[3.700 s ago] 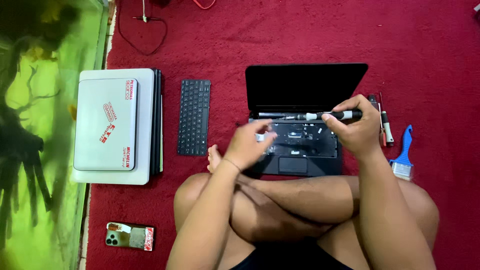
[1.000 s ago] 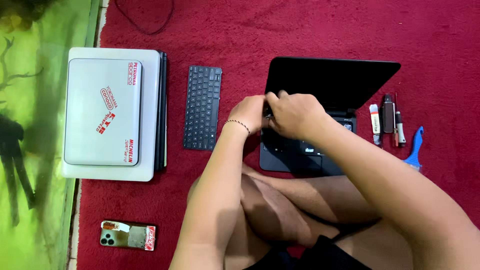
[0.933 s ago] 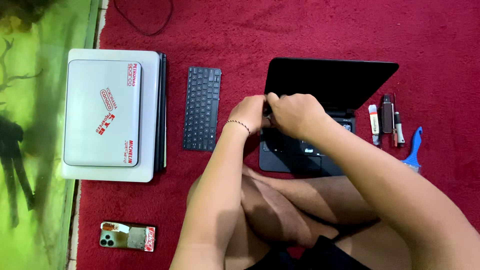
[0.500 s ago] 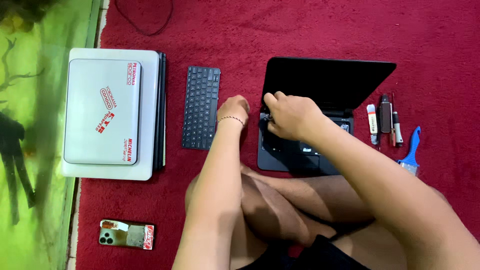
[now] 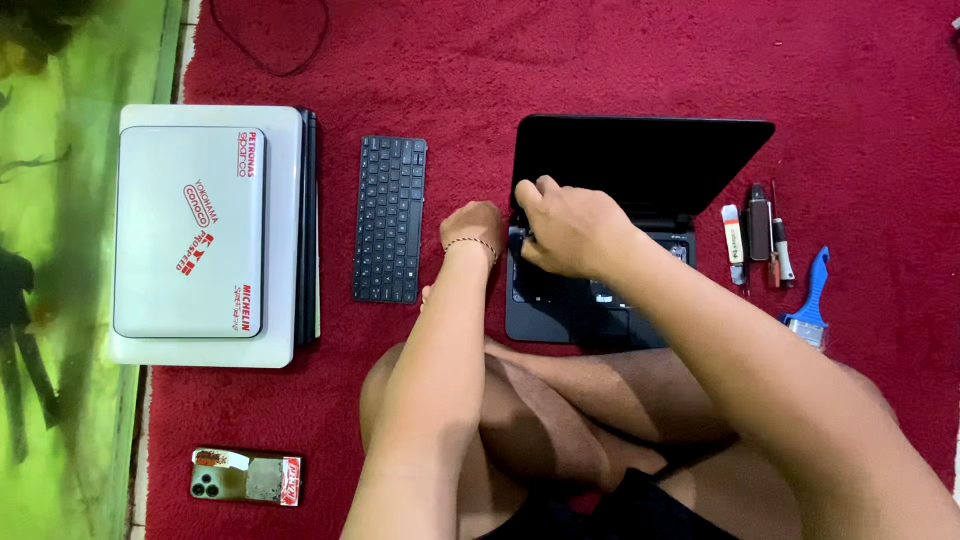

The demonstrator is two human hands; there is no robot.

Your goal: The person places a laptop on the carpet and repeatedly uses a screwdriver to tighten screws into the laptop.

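Laptop (image 5: 640,200) open, right hand (image 5: 570,228) fingers (image 5: 530,195) on base

Red carpet (image 5: 600,70), blk laptop (image 5: 640,165), blk keyboard (image 5: 390,220), blue brush (image 5: 812,300).

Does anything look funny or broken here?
Yes. The black laptop has no keys: its keyboard lies apart on the red carpet, to its left. The right hand reaches into the bare opening, and the left hand rests at the laptop's left edge.
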